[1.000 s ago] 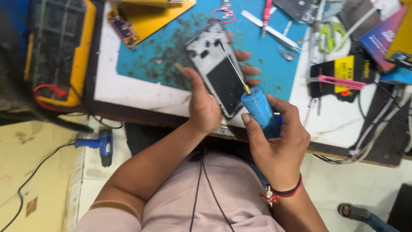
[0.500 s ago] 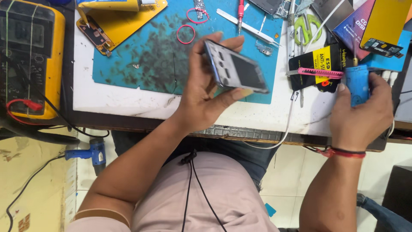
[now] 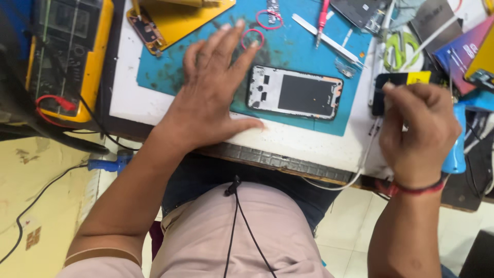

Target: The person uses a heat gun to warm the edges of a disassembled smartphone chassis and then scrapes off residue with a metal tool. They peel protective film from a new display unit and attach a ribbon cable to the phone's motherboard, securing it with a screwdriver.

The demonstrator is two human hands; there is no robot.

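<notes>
**Loose frame, crowded mat**

We rest our left hand [image 3: 213, 98] flat and empty just beside the phone frame [image 3: 294, 94] lying on the blue mat [image 3: 303, 49]. Our right hand [image 3: 417, 131] grips a blue tool [image 3: 455, 146]. A careless sweep could knock the frame or scatter small parts. We count one frame, two pink rings [image 3: 252, 37], one yellow meter [image 3: 67, 56].

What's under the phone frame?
The phone frame lies flat on a blue mat, beside the left hand. The mat shows all round it; the part right beneath is covered.
</notes>
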